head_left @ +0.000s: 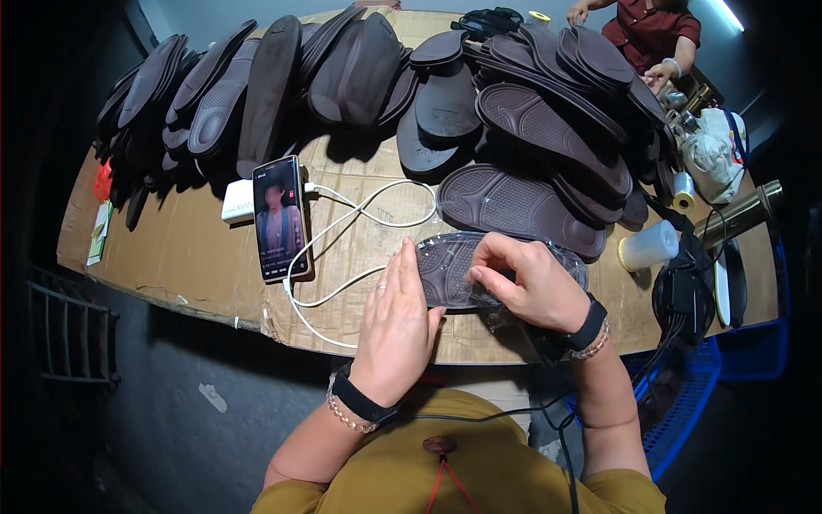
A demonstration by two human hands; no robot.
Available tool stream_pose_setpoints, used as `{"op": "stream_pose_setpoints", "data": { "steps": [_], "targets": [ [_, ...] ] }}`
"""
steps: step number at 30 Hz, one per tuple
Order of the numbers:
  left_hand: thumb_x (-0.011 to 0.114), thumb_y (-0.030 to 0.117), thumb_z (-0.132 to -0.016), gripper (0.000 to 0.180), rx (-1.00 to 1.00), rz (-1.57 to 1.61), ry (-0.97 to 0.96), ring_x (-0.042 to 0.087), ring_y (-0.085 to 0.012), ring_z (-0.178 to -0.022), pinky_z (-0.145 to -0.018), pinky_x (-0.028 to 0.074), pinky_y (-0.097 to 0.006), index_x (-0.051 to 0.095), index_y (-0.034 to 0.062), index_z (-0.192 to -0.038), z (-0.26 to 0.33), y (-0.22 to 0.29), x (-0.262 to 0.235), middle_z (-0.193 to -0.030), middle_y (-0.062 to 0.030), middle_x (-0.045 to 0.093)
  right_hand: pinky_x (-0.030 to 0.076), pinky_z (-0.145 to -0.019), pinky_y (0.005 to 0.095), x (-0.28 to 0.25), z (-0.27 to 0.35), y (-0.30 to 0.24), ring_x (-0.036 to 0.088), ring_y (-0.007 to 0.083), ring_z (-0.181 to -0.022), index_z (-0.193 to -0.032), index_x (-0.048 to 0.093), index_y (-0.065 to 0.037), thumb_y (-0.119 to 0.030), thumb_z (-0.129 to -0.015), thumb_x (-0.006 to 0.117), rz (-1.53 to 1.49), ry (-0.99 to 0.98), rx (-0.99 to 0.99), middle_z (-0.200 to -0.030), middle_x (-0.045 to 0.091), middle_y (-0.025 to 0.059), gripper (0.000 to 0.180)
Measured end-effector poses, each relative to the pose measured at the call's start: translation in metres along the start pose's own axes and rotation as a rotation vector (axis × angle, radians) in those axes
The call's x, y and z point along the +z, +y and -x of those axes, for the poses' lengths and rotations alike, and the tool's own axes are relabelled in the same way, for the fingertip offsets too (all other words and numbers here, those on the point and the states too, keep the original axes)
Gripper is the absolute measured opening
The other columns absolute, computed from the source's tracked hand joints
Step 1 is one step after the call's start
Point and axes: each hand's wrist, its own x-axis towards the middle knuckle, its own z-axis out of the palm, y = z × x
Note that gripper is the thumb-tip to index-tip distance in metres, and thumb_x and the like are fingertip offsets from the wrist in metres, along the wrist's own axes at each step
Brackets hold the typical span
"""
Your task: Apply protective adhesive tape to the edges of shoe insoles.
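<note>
I see the shoe sole (443, 264) between two separated hands at the table's (175, 248) near side: the left hand (394, 330) lies straight-fingered at its left end; the right hand (533, 287) curls over its middle, gripping or not, I can't tell. The sole is dark brown, textured, in glossy clear plastic (568, 257).

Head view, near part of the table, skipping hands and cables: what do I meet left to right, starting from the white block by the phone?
White rectangular block → upright dark-screened smartphone → dark brown textured sole in clear plastic film → translucent whitish plastic cylinder → brass-coloured metal tube.
</note>
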Motion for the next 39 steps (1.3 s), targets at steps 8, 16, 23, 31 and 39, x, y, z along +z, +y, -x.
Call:
{"op": "stream_pose_setpoints", "data": {
  "steps": [8,16,23,31,39],
  "targets": [
    [0.08,0.005,-0.085,0.091,0.028,-0.105,0.062,0.055,-0.0431,-0.133,-0.111,0.043,-0.048,0.028,-0.0107,-0.158,-0.003,0.003,0.002,-0.143,-0.0316,0.055,0.057,-0.069,0.0374,0.005,-0.003,0.013,0.074,0.0321,-0.072,-0.098,0.061,0.001,-0.011,-0.101,0.063,0.021,0.054,0.05,-0.077,0.072,0.0159,0.012],
    [0.082,0.004,-0.082,0.054,0.047,-0.021,0.169,0.062,-0.0398,-0.106,-0.093,0.05,-0.045,0.056,0.0002,-0.129,0.004,0.025,-0.011,-0.114,-0.0194,0.063,0.056,-0.066,0.0301,0.005,-0.006,0.027,0.073,0.0156,-0.07,-0.098,0.061,0.001,-0.012,-0.104,0.061,-0.219,0.005,0.128,-0.073,0.072,0.0099,0.014],
    [0.078,0.004,-0.085,0.018,0.142,0.05,0.016,0.064,-0.0336,-0.09,-0.079,0.052,-0.043,0.066,0.0027,-0.098,0.009,0.024,0.003,-0.095,-0.0122,0.062,0.055,-0.065,0.0292,0.001,-0.01,0.033,0.066,0.0112,-0.069,-0.103,0.059,0.002,-0.01,-0.106,0.057,-0.464,-0.13,0.187,-0.086,0.072,0.0074,0.012],
    [0.077,0.003,-0.085,0.024,0.139,0.058,0.011,0.063,-0.0347,-0.096,-0.085,0.052,-0.044,0.068,0.0017,-0.107,0.012,0.025,0.005,-0.1,-0.0141,0.063,0.054,-0.064,0.0237,-0.008,-0.024,0.036,0.064,0.0074,-0.069,-0.122,0.067,0.006,-0.004,-0.104,0.054,-0.509,-0.368,0.369,-0.097,0.073,0.0069,0.024],
    [0.077,0.003,-0.086,0.033,0.145,0.044,0.001,0.062,-0.0358,-0.103,-0.09,0.052,-0.044,0.065,0.0007,-0.116,0.012,0.024,0.005,-0.105,-0.0154,0.062,0.052,-0.06,0.0235,-0.002,-0.031,0.03,0.061,0.006,-0.063,-0.101,0.076,0.005,-0.007,-0.097,0.071,-0.429,-0.423,0.341,-0.079,0.072,0.0028,0.014]
  ]
}}
